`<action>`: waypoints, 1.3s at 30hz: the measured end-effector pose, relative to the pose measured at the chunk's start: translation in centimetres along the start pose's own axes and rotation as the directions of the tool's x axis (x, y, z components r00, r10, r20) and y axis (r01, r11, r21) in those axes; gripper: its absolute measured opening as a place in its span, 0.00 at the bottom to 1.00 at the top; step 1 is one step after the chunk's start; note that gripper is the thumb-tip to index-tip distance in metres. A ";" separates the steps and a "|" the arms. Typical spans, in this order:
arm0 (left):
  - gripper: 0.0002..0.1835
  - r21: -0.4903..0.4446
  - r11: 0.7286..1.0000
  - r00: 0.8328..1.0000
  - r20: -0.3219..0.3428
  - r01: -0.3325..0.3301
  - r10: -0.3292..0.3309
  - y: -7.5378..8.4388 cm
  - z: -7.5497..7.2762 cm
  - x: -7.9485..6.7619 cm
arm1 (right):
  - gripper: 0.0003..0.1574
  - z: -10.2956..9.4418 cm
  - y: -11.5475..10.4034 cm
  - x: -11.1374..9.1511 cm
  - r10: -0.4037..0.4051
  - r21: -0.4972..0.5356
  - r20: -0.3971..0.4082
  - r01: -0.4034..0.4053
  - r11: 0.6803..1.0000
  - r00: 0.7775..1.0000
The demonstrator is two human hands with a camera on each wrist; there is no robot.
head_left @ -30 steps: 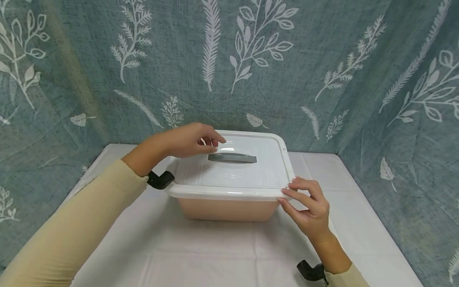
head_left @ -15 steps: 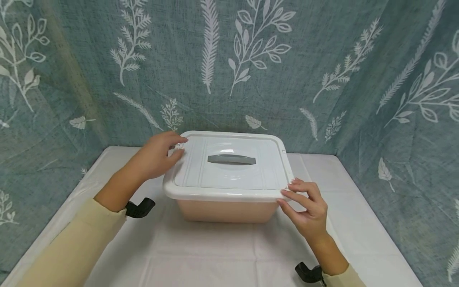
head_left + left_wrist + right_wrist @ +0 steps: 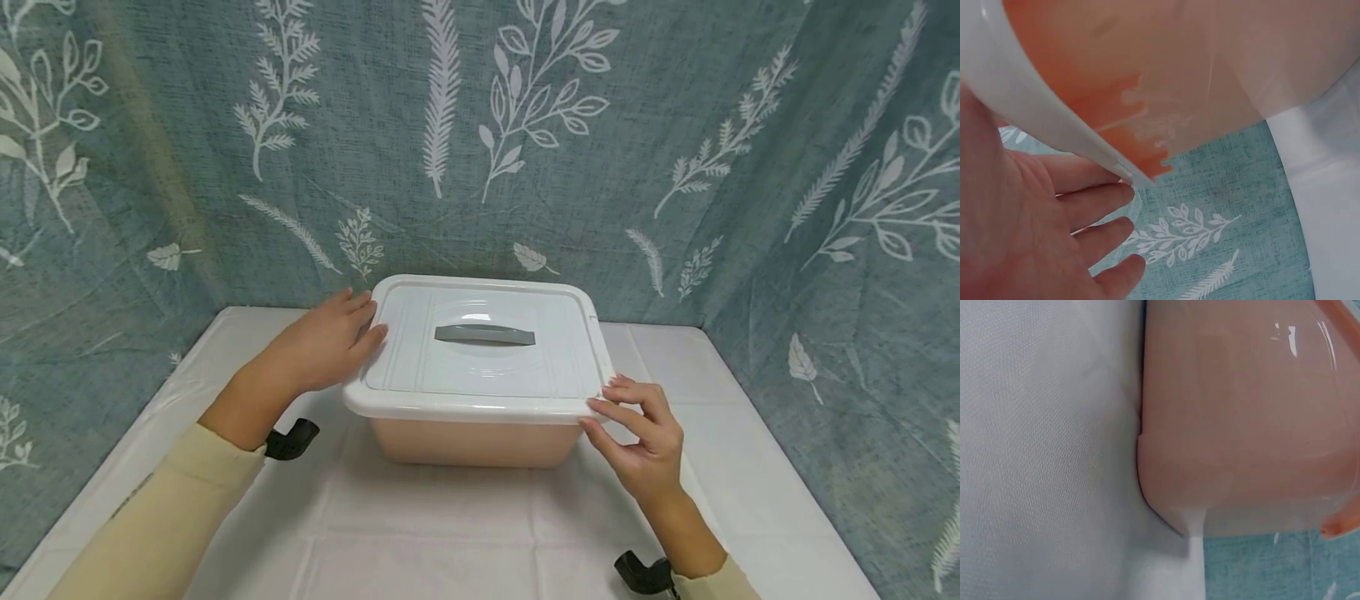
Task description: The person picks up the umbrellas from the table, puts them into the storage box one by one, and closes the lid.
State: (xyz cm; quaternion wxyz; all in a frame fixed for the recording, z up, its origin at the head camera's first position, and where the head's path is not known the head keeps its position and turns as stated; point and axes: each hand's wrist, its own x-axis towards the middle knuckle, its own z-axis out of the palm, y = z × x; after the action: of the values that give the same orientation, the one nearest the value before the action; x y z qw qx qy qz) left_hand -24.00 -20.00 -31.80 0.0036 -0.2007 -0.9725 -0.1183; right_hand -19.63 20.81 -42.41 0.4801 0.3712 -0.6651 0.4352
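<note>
A pale pink storage box [image 3: 476, 442] stands on the white cloth with a white lid [image 3: 405, 367] on top. A grey handle [image 3: 484, 335] lies across the middle of the lid. My left hand [image 3: 322, 342] is at the lid's left edge, thumb over the rim and fingers fairly straight along the outside. In the left wrist view, those fingers [image 3: 1097, 200] lie beside the white rim [image 3: 1054, 119], the uppermost touching it. My right hand [image 3: 645, 437] pinches the front right corner of the lid. The right wrist view shows the box wall [image 3: 1241, 412] but no hand.
A table under a white cloth [image 3: 420, 542] holds the box near its back edge. Blue-green curtains [image 3: 450, 225] with white leaf prints hang behind and on both sides. Black wrist mounts [image 3: 291, 439] stick out below both hands.
My left hand has moved left from above the lid near the handle to the lid's left edge, then slipped slightly down outside it. The right hand stays at its corner.
</note>
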 end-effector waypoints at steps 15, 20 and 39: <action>0.46 0.036 0.999 0.995 0.100 -0.003 -0.001 -0.1 -0.1 0.0 | 0.20 0.3 -0.3 0.1 -0.023 -0.011 -0.012 0.023 1.000 1.000; 0.46 0.012 1.000 0.993 0.119 -0.011 0.010 -0.2 -0.4 0.2 | 0.21 0.4 -0.5 0.4 -0.033 -0.020 -0.020 0.033 0.999 0.999; 0.48 -0.054 0.998 0.990 0.139 0.013 -0.006 -0.7 -0.3 0.8 | 0.20 0.9 -0.4 0.6 -0.002 0.003 -0.031 0.002 1.000 1.000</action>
State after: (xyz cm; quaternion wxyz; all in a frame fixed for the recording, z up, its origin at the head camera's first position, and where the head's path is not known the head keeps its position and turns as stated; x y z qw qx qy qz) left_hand -24.99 -20.39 -31.60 -0.0699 -0.2039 -0.9677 -0.1305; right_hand -19.71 19.82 -41.86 0.4902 0.3660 -0.6563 0.4416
